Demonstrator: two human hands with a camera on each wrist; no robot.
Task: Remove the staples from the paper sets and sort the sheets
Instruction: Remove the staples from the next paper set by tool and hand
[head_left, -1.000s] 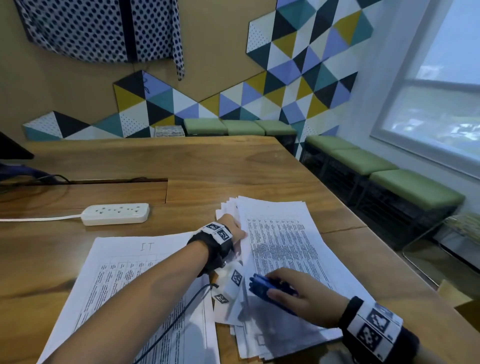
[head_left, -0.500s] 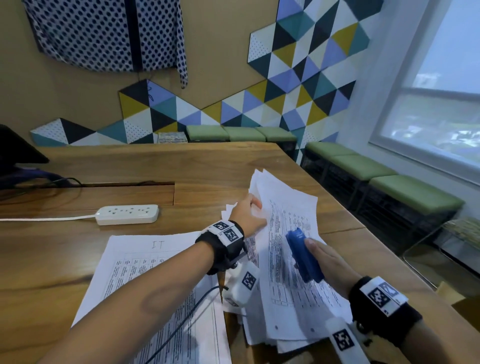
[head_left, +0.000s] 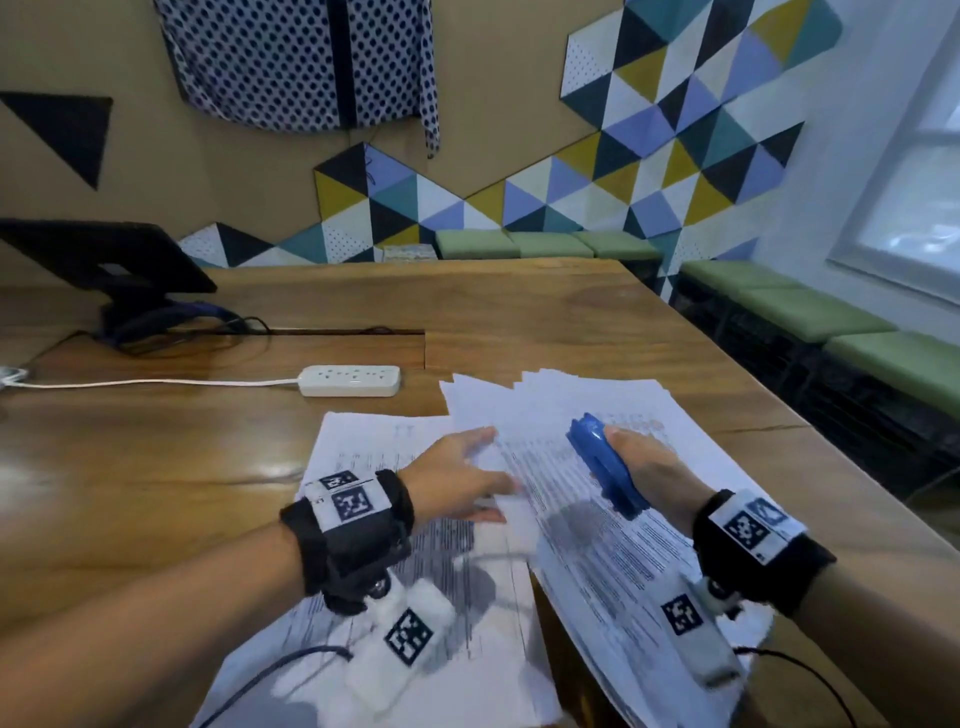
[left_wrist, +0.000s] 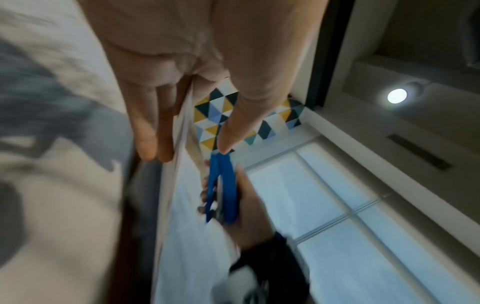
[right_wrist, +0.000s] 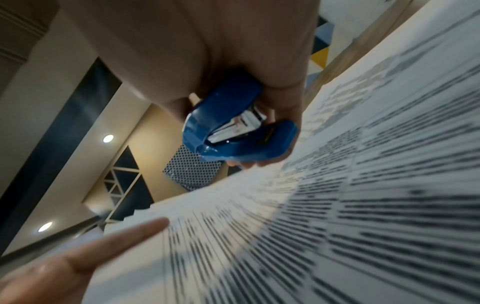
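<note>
My right hand (head_left: 644, 462) grips a blue stapler (head_left: 605, 467) just above the right stack of printed sheets (head_left: 597, 551); its metal mouth (right_wrist: 244, 123) points away from me. My left hand (head_left: 457, 478) is at that stack's left edge. Its straight fingers (left_wrist: 150, 123) are slipped under the top paper set (left_wrist: 182, 185) and the thumb (right_wrist: 124, 238) lies on top. A second pile of printed sheets (head_left: 363, 452) lies flat to the left, under my left forearm. I cannot see any staples.
The wooden table (head_left: 519, 312) holds a white power strip (head_left: 350, 380) with its cord behind the piles, and a dark monitor (head_left: 104, 260) at the far left. Green benches (head_left: 805, 312) run beyond the table's right edge.
The top set, which my left hand held raised half a second ago, has come down nearly flat. My left hand has drawn back towards me. The stapler stays in my right hand, now upright above the stack.
</note>
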